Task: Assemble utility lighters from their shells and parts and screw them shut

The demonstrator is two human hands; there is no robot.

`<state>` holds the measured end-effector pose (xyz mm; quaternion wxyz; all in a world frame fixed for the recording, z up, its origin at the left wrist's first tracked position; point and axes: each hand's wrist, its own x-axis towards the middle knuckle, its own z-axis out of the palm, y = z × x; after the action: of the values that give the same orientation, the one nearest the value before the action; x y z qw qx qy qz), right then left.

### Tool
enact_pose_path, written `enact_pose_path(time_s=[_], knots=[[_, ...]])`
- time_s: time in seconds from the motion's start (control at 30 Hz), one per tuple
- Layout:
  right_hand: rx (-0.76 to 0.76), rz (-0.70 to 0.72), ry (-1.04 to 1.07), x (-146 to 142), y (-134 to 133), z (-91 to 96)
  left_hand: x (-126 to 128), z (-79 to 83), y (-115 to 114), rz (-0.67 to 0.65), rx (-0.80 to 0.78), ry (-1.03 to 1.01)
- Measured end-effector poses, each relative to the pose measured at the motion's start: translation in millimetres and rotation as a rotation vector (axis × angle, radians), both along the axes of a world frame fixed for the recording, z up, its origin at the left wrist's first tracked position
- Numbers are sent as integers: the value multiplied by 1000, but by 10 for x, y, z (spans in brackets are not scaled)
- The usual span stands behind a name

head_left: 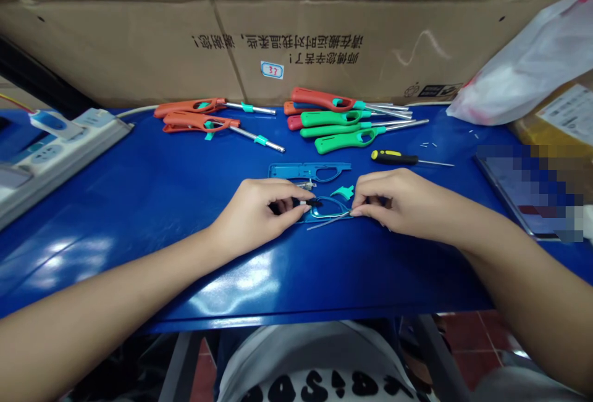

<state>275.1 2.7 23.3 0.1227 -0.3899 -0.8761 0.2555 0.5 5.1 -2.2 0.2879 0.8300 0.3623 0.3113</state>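
My left hand [266, 213] is closed in a pinch on a small black-and-white lighter part [314, 203], partly covered by my fingers. It sits over one blue lighter shell half [340, 202] lying on the table. My right hand [398, 201] pinches the end of a thin wire [331, 215] at the right end of that shell. A thin straight strip [322, 224] slants below the wire. Just beyond the hands lie a teal trigger [343, 192], a small metal fitting [307, 185] and a second blue shell half [278, 171].
Orange lighters [199, 121] and a pile of green and red lighters [331, 119] lie at the back before a cardboard box [162, 44]. A screwdriver [396, 157] lies right of centre. A power strip [69, 149] is left; a dark flat device [514, 198] and plastic bag [519, 75] are right.
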Motion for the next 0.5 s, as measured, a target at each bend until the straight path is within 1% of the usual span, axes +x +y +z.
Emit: enact_pose_path(time_s=[0.17,0.27,0.37,0.43,0.5], knots=[[33,-17,9,-15,-35,32,-3,16,-3,-1,3,4],[134,-54,44,-52,-46,16,0,19,-10,-13,5,3],[215,-147,36,-86,-39,-35,4,15,-17,-20,12,-14],[198,-190,-8,-98,-25,-79,3,9,-19,-25,13,-22],[159,-187,-31,-101,-4,-123,0,3,-17,-30,13,-30]])
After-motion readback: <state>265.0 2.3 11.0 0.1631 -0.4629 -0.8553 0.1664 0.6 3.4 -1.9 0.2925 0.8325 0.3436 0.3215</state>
